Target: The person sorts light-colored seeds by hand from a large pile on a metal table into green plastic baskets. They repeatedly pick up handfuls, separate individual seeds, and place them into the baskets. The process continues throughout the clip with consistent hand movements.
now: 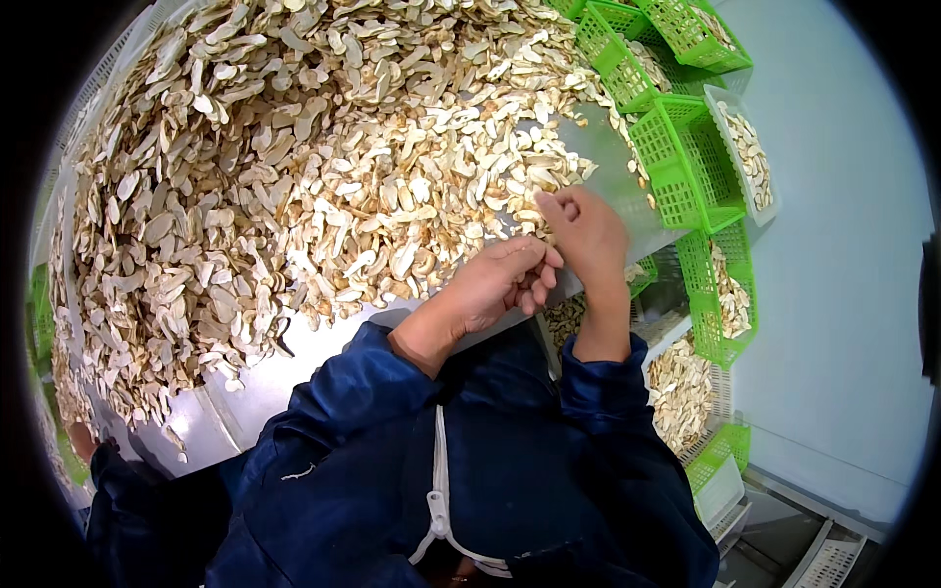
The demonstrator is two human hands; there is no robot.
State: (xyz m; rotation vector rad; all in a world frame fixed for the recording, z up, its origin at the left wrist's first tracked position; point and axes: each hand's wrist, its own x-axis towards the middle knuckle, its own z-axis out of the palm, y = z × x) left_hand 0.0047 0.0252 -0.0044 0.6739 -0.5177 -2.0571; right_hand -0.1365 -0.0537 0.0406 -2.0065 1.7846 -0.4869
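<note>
A large heap of pale, tan-edged dried plant slices covers the metal table before me. My left hand is over the table's front edge with its fingers curled in. Close beside it on the right, my right hand is bent over the heap's near right edge, thumb and index finger brought together. The two hands nearly meet at the left fingertips. Whether a slice lies inside either hand is hidden by the curled fingers.
Several green plastic baskets line the table's right side, some holding slices. A white tray of slices stands by the pale wall. Below right is a bin of slices. Another person's hand shows at far left.
</note>
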